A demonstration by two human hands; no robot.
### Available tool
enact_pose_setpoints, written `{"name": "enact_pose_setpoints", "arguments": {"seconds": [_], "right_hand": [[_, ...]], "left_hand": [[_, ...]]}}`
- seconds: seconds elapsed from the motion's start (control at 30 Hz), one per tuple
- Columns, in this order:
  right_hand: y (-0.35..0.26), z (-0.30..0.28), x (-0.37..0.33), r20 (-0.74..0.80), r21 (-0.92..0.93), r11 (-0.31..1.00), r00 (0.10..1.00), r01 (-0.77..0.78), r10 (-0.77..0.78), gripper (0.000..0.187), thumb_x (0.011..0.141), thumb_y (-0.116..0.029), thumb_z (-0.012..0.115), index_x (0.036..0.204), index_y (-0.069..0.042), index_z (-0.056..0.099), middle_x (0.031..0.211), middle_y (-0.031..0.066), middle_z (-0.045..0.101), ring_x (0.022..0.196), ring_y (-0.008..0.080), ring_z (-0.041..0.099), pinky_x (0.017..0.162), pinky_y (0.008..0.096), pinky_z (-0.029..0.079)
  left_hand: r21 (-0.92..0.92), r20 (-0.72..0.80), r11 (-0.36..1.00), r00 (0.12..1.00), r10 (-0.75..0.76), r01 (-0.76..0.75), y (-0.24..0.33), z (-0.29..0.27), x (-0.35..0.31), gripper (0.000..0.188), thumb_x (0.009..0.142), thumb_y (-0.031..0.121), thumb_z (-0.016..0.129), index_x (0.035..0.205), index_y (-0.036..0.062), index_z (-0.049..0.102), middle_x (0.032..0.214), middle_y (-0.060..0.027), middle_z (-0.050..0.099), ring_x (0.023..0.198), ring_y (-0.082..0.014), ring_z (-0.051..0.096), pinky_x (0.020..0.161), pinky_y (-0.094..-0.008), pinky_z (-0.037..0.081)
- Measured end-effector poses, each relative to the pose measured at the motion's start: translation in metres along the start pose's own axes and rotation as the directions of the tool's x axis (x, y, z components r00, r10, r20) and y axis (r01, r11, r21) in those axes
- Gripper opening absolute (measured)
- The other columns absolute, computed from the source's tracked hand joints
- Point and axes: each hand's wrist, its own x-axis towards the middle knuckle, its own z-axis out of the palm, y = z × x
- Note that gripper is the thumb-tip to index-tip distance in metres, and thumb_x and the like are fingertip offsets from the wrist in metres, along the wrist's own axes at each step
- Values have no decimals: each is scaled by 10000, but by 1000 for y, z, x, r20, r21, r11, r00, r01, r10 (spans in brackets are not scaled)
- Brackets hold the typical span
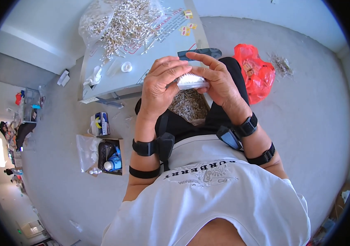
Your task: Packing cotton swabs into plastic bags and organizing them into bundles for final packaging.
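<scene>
Between my two hands, above my lap, is a small clear pack of cotton swabs [191, 81] with rows of white tips facing up. My left hand [158, 86] grips its left side, fingers bent over the far top edge. On the other side my right hand [223, 84] holds it with the thumb and lower fingers, while the index finger points outward to the left. A box of loose cotton swabs [189, 106] sits between my legs, partly covered by my hands. Beyond them, a large heap of cotton swabs [131, 30] spills from a clear plastic bag [89, 26] on the table.
The table [158, 53] also carries a small round white container [126, 67], crumpled tissue [94, 76] and yellow-white labels [188, 28]. A red plastic bag [261, 78] lies on the floor at right, near scattered swabs [281, 65]. An open cardboard box [119, 162] stands at left.
</scene>
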Motion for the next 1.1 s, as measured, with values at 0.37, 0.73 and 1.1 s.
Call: {"name": "enact_pose_setpoints", "arguments": {"seconds": [0.37, 0.73, 1.1], "right_hand": [[-1, -11, 0, 101, -349, 866, 933, 358, -345, 203, 885, -153, 616, 1032, -28, 679, 784, -13, 572, 648, 28, 460, 582, 175, 386], [6, -21, 8, -9, -290, 869, 907, 401, -422, 54, 809, -2, 671, 863, 5, 672, 830, 12, 631, 640, 39, 488, 558, 190, 407], [7, -19, 16, -42, -267, 890, 918, 370, -394, 29, 826, -31, 670, 848, -13, 674, 740, -12, 615, 597, 19, 484, 523, 164, 390]], "left_hand": [[-285, -28, 900, 936, -351, 329, 1, 14, -2, 264, 735, 2, 718, 992, 36, 668, 917, -81, 675, 821, -163, 643, 732, -264, 509], [-550, -65, 777, 913, -403, 304, -5, 36, 4, 251, 767, 52, 729, 1005, 24, 655, 931, -52, 668, 826, -102, 615, 719, -226, 493], [-633, -72, 706, 884, -462, 318, -14, 41, 2, 212, 783, 30, 706, 989, 16, 659, 944, -60, 655, 842, -107, 599, 737, -229, 488]]}}
